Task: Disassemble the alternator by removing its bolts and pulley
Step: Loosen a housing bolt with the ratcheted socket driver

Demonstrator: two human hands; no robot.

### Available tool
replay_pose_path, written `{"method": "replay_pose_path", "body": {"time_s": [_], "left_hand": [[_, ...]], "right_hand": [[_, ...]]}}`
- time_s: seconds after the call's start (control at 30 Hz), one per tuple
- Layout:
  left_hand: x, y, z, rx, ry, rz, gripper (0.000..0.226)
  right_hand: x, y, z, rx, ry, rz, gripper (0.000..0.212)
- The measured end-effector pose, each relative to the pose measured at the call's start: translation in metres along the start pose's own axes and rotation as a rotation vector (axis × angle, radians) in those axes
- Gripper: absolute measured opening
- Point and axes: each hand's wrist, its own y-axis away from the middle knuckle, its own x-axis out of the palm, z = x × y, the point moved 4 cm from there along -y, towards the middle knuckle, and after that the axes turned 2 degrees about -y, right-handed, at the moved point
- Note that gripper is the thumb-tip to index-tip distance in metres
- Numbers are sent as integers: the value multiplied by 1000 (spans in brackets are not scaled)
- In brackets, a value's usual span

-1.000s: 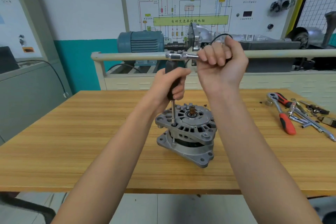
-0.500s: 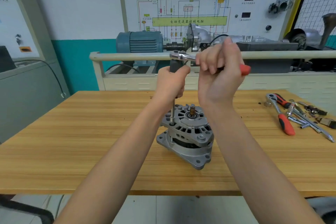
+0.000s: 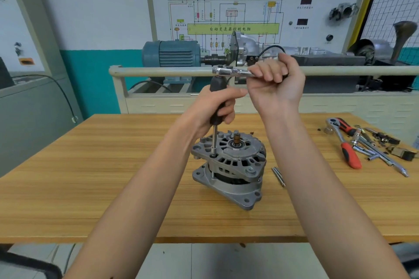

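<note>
The left hand (image 3: 215, 106) grasps the black handle of an upright driver (image 3: 215, 133) whose tip sits in a bolt hole on the alternator (image 3: 231, 165), while the right hand (image 3: 275, 84) is clenched round the ratchet (image 3: 231, 72) atop it. The alternator stands mid-table, bare wooden table (image 3: 90, 176) to its left and near edge, two loose bolts (image 3: 278, 175) just right. Far right lie scattered tools (image 3: 362, 142); a training bench (image 3: 172, 54) stands behind.

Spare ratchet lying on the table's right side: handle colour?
Red with black, on the spare ratchet; head view.

We see a red-handled wrench (image 3: 347, 149) with loose metal bits (image 3: 376, 149) on our wooden table (image 3: 90, 176), and a blue motor (image 3: 172, 53) behind.
</note>
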Motion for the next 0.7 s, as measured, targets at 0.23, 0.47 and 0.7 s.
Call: {"method": "replay_pose_path", "body": {"time_s": [0.23,0.47,0.7], "left_hand": [[0,-3,3,-64,-55,-224,49],[5,-4,3,-42,-143,-496,32],[0,-4,6,-48,9,-215,38]], "right_hand": [[5,17,-4,-211,191,112,55],[29,55,-30,-776,863,345,37],[19,26,-8,-370,417,247,52]]}}
